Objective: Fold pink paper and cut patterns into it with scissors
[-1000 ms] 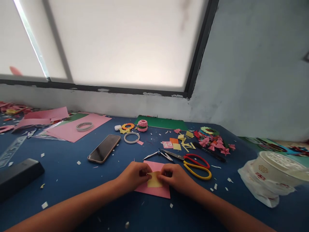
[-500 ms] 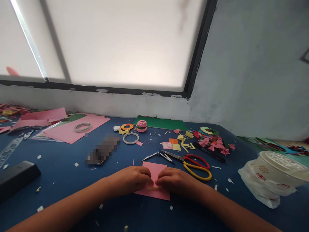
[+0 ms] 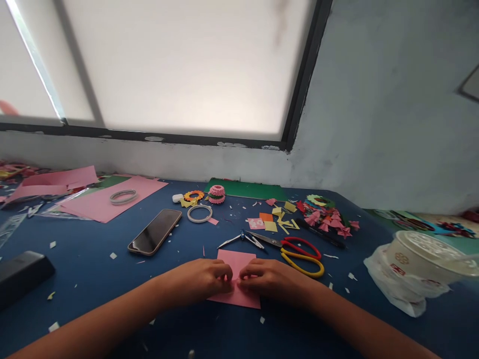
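Note:
A square piece of pink paper (image 3: 239, 298) lies on the blue table in front of me. Over its left half, my left hand (image 3: 211, 280) has its fingers curled and pinched at the paper's middle. From the other side, my right hand (image 3: 267, 279) pinches at the same spot, its fingertips almost meeting the left ones. Exactly what the fingertips grip is partly hidden. Just beyond the paper's far edge lies a small compass-like metal tool (image 3: 243, 238). Beside it rest scissors (image 3: 299, 252) with one red and one yellow handle, close to my right hand.
A phone (image 3: 156, 232) and a tape roll (image 3: 199, 214) lie to the left and ahead. Paper squares (image 3: 271, 227) and pink folded pieces (image 3: 327, 222) sit beyond the scissors. At right stands a bagged white tub (image 3: 415, 271); a black object (image 3: 24, 276) is at left. Scraps are scattered about.
A pale strip that showed between my hands on the paper is no longer visible. My fingertips have drawn slightly closer together. The view has shifted a little to the right.

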`<state>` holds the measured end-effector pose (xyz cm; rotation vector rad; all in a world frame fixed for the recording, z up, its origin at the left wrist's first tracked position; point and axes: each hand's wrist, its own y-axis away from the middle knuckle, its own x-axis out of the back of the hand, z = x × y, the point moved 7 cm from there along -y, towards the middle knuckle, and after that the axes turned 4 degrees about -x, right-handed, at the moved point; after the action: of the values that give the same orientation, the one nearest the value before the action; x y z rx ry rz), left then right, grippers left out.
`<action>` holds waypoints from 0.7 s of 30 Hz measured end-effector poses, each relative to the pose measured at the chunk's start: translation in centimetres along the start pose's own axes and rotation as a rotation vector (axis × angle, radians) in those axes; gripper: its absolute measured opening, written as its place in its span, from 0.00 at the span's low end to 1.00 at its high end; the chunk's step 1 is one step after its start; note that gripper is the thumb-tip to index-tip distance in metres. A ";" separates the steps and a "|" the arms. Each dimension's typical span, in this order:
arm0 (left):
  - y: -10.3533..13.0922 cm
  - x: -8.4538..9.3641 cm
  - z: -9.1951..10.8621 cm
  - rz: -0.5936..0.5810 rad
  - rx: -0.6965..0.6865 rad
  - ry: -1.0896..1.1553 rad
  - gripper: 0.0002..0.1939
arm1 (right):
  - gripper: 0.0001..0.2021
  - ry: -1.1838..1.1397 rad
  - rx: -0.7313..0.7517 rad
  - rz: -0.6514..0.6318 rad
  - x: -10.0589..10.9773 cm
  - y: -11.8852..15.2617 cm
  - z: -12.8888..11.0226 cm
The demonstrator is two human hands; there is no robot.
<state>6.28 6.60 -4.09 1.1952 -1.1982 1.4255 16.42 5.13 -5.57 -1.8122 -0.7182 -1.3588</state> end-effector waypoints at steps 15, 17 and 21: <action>0.2 0.4 0.4 0.028 0.043 0.138 0.14 | 0.12 0.078 0.047 -0.018 0.0 -0.3 -0.8; 0.5 1.0 0.2 0.054 0.112 0.157 0.15 | 0.11 0.096 0.008 -0.020 0.5 -0.2 -0.8; 1.1 1.8 -0.3 0.049 0.226 0.160 0.14 | 0.10 0.133 -0.035 -0.018 1.6 0.3 -1.0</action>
<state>4.94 6.82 -2.51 1.1842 -0.9816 1.6948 16.53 4.14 -3.98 -1.7280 -0.6456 -1.4969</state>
